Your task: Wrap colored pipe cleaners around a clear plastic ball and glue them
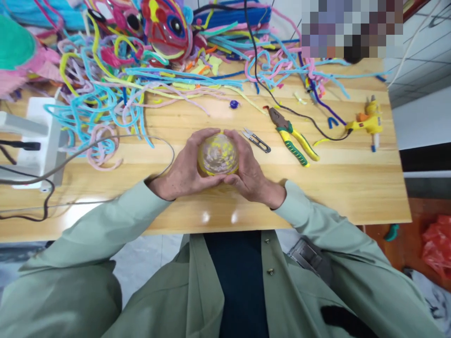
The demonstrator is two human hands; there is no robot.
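Note:
Between my two hands, near the middle of the wooden table [334, 188], is a round, clear, dome-like object [218, 154] with yellow and pale pink bits showing through it. My left hand [188, 164] curves around its left side, and my right hand [248, 166] wraps the right side. The fingertips of both hands almost meet at the far edge, the thumbs at the near edge. Just right of my right hand lie small thread snips [259, 141]. Pliers [292, 136] with green and yellow handles rest farther right.
A yellow glue gun [368, 124] with a black cord sits at the right. Tangled colourful pipe cleaners [95, 103] spread along the back and left. A white power strip [42, 141] with cables stands at the left edge. A red decorated figure [167, 28] is at the back.

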